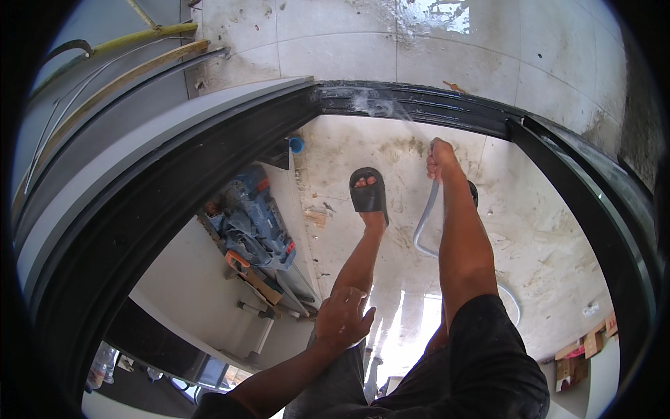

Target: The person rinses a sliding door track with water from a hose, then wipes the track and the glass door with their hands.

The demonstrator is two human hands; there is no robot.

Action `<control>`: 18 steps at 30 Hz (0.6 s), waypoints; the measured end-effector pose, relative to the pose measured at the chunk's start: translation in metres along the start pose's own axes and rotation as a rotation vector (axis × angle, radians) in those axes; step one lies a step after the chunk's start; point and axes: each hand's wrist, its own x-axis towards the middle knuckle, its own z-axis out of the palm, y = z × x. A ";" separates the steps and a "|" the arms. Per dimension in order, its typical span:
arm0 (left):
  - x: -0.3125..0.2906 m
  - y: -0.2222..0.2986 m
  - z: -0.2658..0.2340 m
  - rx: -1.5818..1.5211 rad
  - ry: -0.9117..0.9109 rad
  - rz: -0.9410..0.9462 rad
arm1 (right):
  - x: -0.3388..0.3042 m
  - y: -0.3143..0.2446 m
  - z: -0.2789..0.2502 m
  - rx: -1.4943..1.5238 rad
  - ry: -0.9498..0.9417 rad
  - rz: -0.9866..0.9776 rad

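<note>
My right hand (441, 158) is closed around the end of a pale grey hose (424, 225) that loops down behind my forearm. Water (391, 108) sprays from the hose onto the black sliding-door track (419, 105) just ahead. My left hand (341, 318) rests on my left thigh, fingers loosely spread, holding nothing. My left foot in a black sandal (368, 193) stands on the dirty, wet tile floor (544, 230) just inside the track.
A black door frame (125, 230) curves along the left and another black frame (593, 202) along the right. A blue power tool (255, 227) with orange-handled tools lies by the wall at left. Cardboard pieces (583, 349) sit at lower right. Wet tiles (433, 42) lie beyond the track.
</note>
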 end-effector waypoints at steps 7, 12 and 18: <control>0.000 -0.004 0.000 -0.022 -0.038 -0.027 | 0.005 0.003 0.080 -0.190 0.022 0.014; -0.003 -0.010 0.007 -0.038 -0.001 -0.017 | 0.006 -0.007 0.099 -0.259 -0.022 -0.049; 0.000 -0.013 0.004 -0.067 -0.017 -0.009 | -0.004 -0.025 0.084 -0.195 -0.192 0.038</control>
